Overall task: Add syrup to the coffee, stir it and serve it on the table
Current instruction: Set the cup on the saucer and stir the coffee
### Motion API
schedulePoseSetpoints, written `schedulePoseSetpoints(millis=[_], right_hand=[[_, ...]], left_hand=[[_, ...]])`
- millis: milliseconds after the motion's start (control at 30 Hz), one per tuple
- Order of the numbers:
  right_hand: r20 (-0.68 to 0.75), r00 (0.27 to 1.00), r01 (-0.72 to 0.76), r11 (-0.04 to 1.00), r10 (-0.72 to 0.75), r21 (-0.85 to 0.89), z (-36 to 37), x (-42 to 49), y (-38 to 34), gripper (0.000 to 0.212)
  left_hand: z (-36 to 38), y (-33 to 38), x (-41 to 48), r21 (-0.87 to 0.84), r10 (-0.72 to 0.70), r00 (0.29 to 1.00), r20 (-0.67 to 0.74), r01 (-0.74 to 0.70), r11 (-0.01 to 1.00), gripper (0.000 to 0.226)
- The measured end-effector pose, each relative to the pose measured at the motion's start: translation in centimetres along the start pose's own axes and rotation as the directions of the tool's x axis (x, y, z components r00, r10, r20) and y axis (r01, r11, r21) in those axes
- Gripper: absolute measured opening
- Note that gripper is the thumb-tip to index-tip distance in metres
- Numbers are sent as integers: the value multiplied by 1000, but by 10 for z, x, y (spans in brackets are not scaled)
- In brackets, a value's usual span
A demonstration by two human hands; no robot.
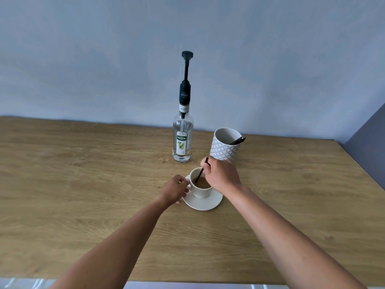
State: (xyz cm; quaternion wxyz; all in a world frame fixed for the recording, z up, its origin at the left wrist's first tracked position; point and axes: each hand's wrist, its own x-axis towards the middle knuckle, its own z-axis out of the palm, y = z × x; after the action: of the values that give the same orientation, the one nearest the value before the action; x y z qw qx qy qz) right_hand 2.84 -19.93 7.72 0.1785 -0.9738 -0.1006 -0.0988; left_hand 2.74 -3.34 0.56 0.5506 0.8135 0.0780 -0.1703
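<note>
Two hands busy: my left hand [176, 189] pinches cup [200, 187] handle at 9 o'clock, right hand [223, 176] pinches stirrer [200, 172], stirring step; next, lift stirrer out.

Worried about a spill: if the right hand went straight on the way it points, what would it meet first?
Probably the syrup bottle, upright just beyond the right hand and cup; depth is unclear.

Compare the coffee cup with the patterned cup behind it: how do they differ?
The coffee cup is plain white; the patterned cup has a grey diamond print. The coffee cup stands on a saucer, the patterned cup straight on the table. The coffee cup has a handle; the patterned cup shows none. Both stand upright.
</note>
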Motion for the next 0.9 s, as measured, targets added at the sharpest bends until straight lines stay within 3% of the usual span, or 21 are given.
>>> schedulePoseSetpoints(millis=[267,433,533,733,900], right_hand=[[-70,998,-4,996,-3,-94,-4,-1,8,25],[80,990,-119,989,112,88,-3,-1,-1,27],[67,988,-150,981,142,125,-1,2,-3,24],[-99,993,-75,991,64,-115,-3,0,9,22],[-65,994,-101,983,92,-154,-7,-5,8,31]], left_hand=[[1,0,1,-9,0,1000,-4,0,1000,22],[0,-1,1,-3,-1,1000,7,1,1000,25],[0,-1,1,-15,-1,1000,12,1,1000,24],[-2,-1,2,-6,4,1000,22,-4,1000,24],[-2,-3,4,-4,15,1000,25,-15,1000,23]])
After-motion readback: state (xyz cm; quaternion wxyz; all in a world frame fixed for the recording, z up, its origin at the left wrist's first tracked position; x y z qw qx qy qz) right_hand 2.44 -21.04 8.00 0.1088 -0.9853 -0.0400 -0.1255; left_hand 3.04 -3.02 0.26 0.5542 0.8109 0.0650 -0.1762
